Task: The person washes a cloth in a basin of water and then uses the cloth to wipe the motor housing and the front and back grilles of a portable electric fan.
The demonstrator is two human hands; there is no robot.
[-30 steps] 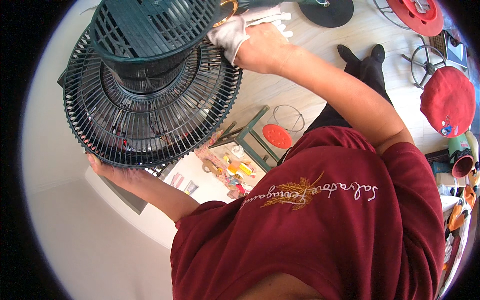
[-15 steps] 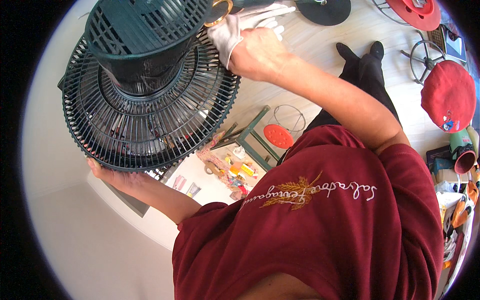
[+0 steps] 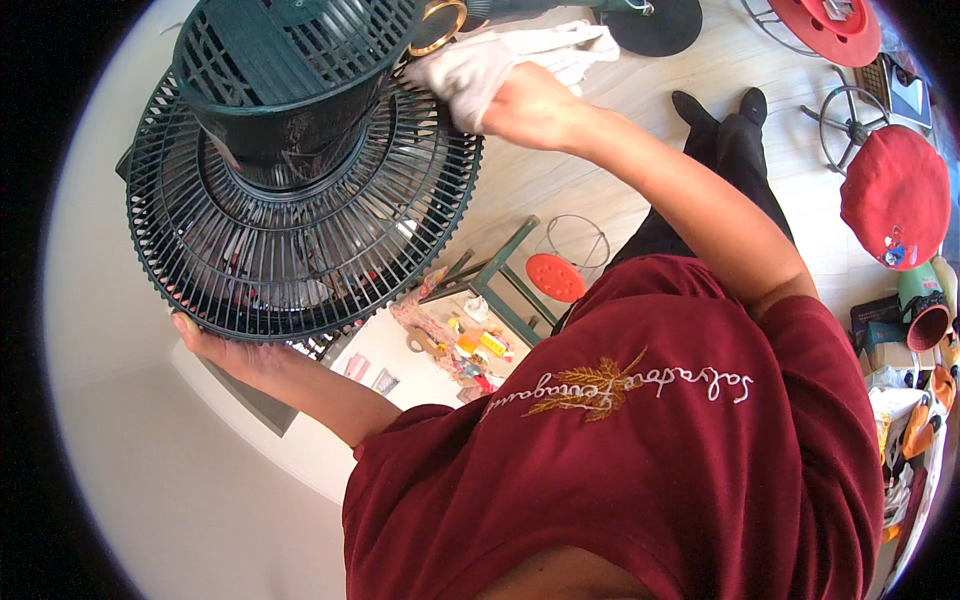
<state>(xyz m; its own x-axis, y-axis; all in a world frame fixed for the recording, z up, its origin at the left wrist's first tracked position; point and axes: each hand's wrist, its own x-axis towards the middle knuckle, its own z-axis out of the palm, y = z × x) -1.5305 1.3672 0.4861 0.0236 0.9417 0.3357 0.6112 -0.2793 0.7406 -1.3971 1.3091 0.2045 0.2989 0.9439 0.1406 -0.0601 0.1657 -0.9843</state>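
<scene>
In the head view, a dark green fan grille (image 3: pixel 300 230) fills the upper left of the frame, its round ribbed face tilted toward the camera and a deep slatted motor housing (image 3: pixel 290 80) rising from its middle. The left hand (image 3: pixel 215 345) cups the grille's lower rim from beneath, fingers curled under the edge and mostly hidden by it. The right hand (image 3: pixel 530 105), at upper centre, is closed around a bunched white cloth (image 3: pixel 490 60) and presses it against the grille's upper right rim, just beside a brass-coloured ring (image 3: pixel 437 27). Below the grille, in the middle of the frame, a white tabletop (image 3: pixel 385 360) carries a heap of small packets (image 3: pixel 465 350) in yellow, pink and red, with a round red disc (image 3: pixel 555 277) near them. At the right edge lie a red cap (image 3: pixel 895 195) and a green cup (image 3: pixel 925 305); a red fan base (image 3: pixel 825 25) sits at upper right
</scene>
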